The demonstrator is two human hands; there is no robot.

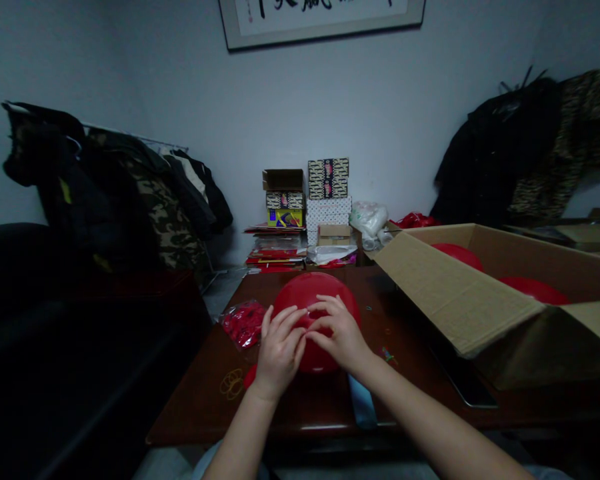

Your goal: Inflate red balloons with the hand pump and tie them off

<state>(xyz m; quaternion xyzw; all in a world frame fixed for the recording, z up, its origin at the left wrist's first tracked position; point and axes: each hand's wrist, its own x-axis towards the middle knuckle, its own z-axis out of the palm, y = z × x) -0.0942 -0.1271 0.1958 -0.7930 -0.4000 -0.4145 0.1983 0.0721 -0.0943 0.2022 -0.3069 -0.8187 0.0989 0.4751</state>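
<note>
Right of the grip: open cardboard box (480, 287) holding red balloons (533, 288), partly hidden. Left hand (279, 349) and right hand (341, 335) pressed together, pinching red balloon (314, 297) on table (210, 393); fingertips' hold unclear.

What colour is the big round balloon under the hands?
The round balloon is red, seen in the head view.

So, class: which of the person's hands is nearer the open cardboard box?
The right hand. It rests on the red balloon on the side toward the cardboard box; the left hand sits farther away, on the balloon's other side.
</note>
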